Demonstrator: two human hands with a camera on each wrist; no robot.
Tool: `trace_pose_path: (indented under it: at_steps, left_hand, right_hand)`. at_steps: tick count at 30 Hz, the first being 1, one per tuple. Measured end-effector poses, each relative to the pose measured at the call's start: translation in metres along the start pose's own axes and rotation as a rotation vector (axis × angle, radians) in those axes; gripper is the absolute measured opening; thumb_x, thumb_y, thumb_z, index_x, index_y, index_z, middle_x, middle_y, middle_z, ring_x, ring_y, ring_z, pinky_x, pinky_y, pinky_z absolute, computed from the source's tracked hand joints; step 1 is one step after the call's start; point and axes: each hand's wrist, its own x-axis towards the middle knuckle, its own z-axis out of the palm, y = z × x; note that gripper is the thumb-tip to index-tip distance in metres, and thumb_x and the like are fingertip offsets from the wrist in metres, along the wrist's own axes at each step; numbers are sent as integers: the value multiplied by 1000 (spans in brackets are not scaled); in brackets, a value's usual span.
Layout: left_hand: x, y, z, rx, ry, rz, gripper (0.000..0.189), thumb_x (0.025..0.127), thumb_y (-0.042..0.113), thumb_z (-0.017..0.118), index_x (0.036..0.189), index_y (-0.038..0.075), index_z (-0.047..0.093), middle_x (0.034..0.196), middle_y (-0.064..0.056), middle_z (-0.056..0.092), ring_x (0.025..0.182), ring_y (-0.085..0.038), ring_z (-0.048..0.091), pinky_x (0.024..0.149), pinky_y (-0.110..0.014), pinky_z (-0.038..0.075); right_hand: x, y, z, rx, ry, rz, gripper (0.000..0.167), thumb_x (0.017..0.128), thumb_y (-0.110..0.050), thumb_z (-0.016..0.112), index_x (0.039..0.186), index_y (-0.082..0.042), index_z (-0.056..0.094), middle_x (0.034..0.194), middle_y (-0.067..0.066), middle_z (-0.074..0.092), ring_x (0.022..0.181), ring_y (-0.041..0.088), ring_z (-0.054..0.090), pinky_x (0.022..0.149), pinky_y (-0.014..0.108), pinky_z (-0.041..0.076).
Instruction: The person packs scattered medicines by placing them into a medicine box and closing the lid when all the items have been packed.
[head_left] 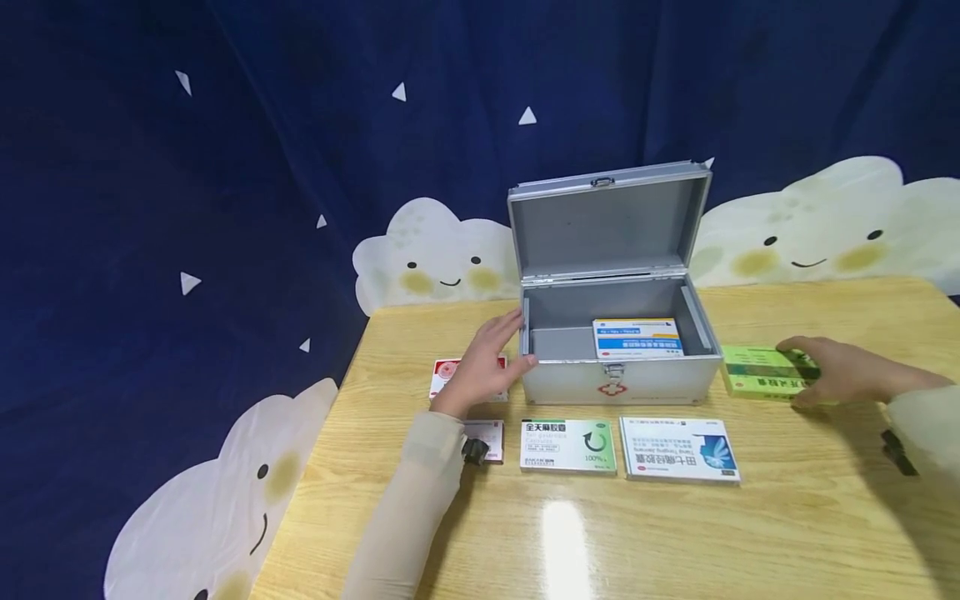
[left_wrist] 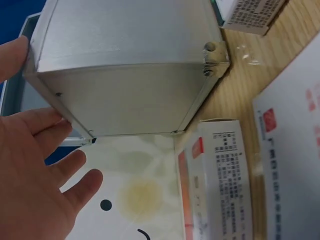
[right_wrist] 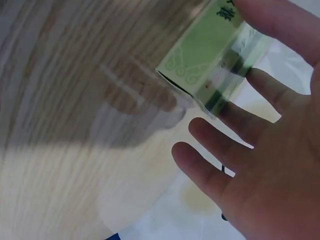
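A silver metal first-aid case (head_left: 622,383) stands on the table with its lid raised. Inside it, toward the right, lies a blue-and-white medicine box (head_left: 637,337). My left hand (head_left: 483,367) rests against the case's left front corner, thumb at the front rim and straight fingers along the side. To the right of the case, my right hand (head_left: 847,371) spans a green medicine box (head_left: 761,371), with the thumb at the near edge and fingertips at the far edge. In the right wrist view, clear wrapping shows at the end of this green box (right_wrist: 195,60).
In front of the case lie a green-and-white medicine box (head_left: 567,446) and a blue-and-white one with a butterfly (head_left: 678,450). A red-and-white box (head_left: 442,379) and a small white box (head_left: 491,437) sit partly behind my left arm. A dark blue curtain (head_left: 450,50) hangs behind the wooden table (head_left: 637,533).
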Motion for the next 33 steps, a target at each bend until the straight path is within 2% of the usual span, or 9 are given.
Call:
trace_pose_path:
  at_steps: [6,11,15,24,33]
  left_hand:
    - [2,-5,0,-38,-53,-22,74,96,46,59,158,19,28,167,6,21,154,-27,21,125,-49,20]
    - [2,-10,-2,-104,-77,-34,73,95,47,61,157,24,29,167,13,19,154,-23,24,124,-46,23]
    - [2,-11,-4,-106,-91,-43,74,95,48,61,157,27,28,166,17,17,154,-21,24,124,-46,24]
    - [2,-12,-4,-94,-84,-21,73,95,46,61,157,24,30,166,15,19,153,-22,27,123,-47,26]
    - [1,-14,-2,-80,-79,-17,73,95,50,60,157,27,29,166,17,18,153,-22,27,122,-50,26]
  right_hand:
    - [0,3,3,56,-9,21,90,69,-21,87,135,14,37,129,48,41,114,65,43,88,70,44]
    - [1,4,4,43,1,45,91,68,-23,87,136,13,38,131,48,40,115,65,43,90,73,41]
    - [2,4,5,33,3,54,92,68,-23,87,137,13,37,130,48,41,114,64,44,92,74,39]
    - [0,1,6,49,3,32,94,69,-18,87,138,17,32,130,50,37,115,64,40,94,74,37]
    - [-1,0,7,-35,13,73,104,69,-35,87,137,23,34,124,52,37,107,65,47,87,70,45]
